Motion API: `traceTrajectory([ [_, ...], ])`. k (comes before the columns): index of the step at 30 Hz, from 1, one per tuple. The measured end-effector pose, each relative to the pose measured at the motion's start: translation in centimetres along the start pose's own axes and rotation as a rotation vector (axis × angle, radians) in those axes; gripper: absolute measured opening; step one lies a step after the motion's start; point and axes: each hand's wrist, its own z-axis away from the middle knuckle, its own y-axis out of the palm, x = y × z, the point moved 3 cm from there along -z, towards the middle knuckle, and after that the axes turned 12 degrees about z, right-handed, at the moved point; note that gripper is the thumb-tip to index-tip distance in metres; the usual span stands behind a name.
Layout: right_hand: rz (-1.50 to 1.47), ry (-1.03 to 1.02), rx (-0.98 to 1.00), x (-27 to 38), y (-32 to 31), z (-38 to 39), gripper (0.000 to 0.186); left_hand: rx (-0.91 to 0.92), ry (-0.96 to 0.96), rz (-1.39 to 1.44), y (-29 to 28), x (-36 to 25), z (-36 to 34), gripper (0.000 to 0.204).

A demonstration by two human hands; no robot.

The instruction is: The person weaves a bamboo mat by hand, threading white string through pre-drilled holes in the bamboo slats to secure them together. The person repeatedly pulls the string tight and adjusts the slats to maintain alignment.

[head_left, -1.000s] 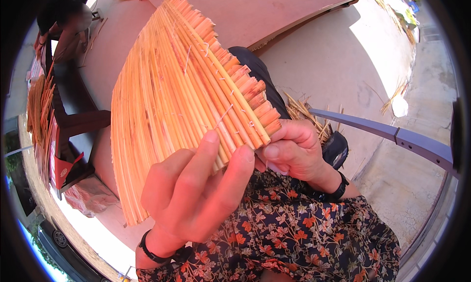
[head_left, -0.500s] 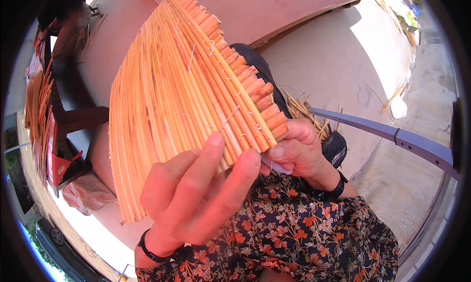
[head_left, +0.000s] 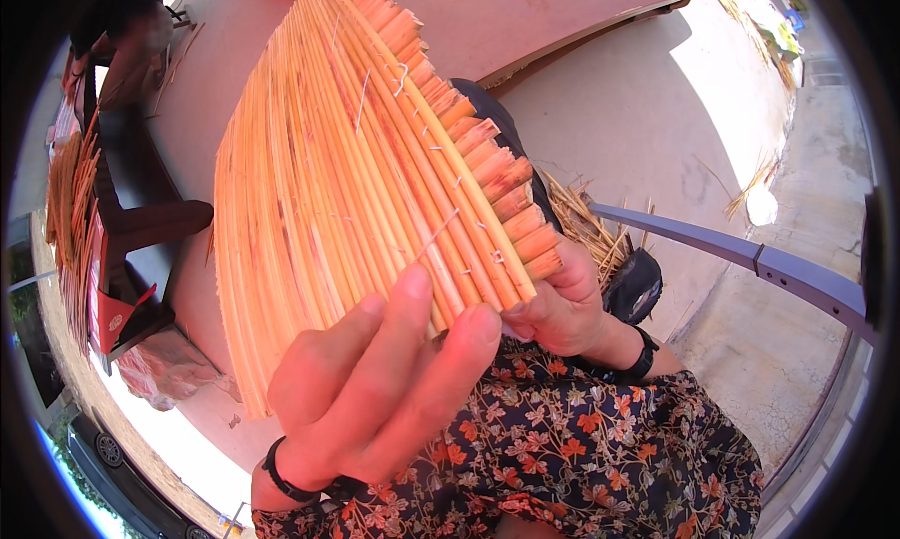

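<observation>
A woven mat of orange straw stalks (head_left: 356,192) is held up close before the camera, tilted, its cut ends forming a stepped edge along the right side. The left hand (head_left: 375,389) is laid against the mat's lower edge with the fingers extended and only loosely curved; no closed grip is seen. The right hand (head_left: 562,305) is curled around the lower right corner, just beneath the cut ends. Below both hands a flowered garment (head_left: 581,455) is seen. Open concrete ground (head_left: 656,136) is left to the right, crossed by a grey metal bar (head_left: 750,258). Loose straw (head_left: 586,225) is scattered behind the mat.
</observation>
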Motion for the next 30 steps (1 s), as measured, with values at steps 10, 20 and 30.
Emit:
traceTrajectory([
  [10,0.225,-0.046,-0.018,1.9,0.3,0.1,0.011,0.055,0.18,0.094,-0.1,0.5,-0.5,0.034],
  [20,0.102,-0.047,-0.061,1.8,0.9,-0.1,0.021,0.05,0.244,0.059,0.3,0.7,-0.8,0.034],
  [30,0.199,-0.002,-0.045,1.4,-0.2,-0.5,0.024,0.167,0.077,0.095,-0.3,0.1,-0.9,0.033],
])
